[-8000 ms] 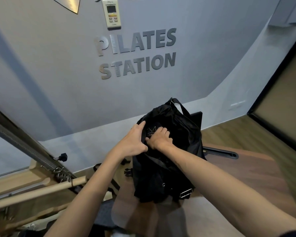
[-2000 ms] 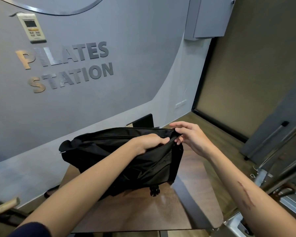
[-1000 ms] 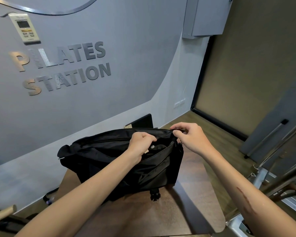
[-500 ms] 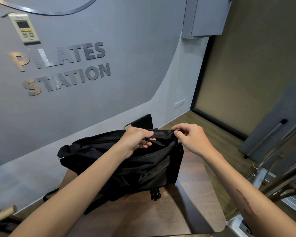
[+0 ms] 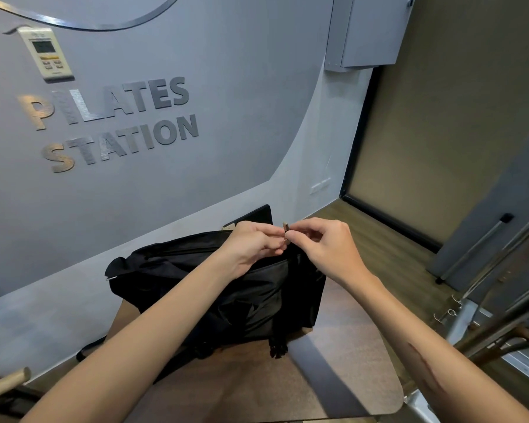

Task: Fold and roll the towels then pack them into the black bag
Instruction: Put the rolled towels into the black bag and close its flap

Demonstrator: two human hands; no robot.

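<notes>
The black bag (image 5: 214, 288) lies on its side on a brown wooden platform (image 5: 342, 370), its top edge facing the wall. Both hands meet at the bag's top right corner. My right hand (image 5: 327, 245) pinches a small metal zipper pull (image 5: 285, 228) between thumb and forefinger. My left hand (image 5: 254, 245) grips the bag's top edge right beside it, fingers curled on the fabric. No towels are in sight; the inside of the bag is hidden.
A grey wall with metal lettering and a remote (image 5: 45, 53) stands just behind the bag. A black panel (image 5: 257, 213) leans behind it. Metal frame bars and springs (image 5: 486, 315) are at the right, a wooden bar (image 5: 5, 383) at the lower left.
My left hand has slid right along the bag's top edge to meet my right hand, which now pinches the raised zipper pull. The bag's opening looks more drawn together.
</notes>
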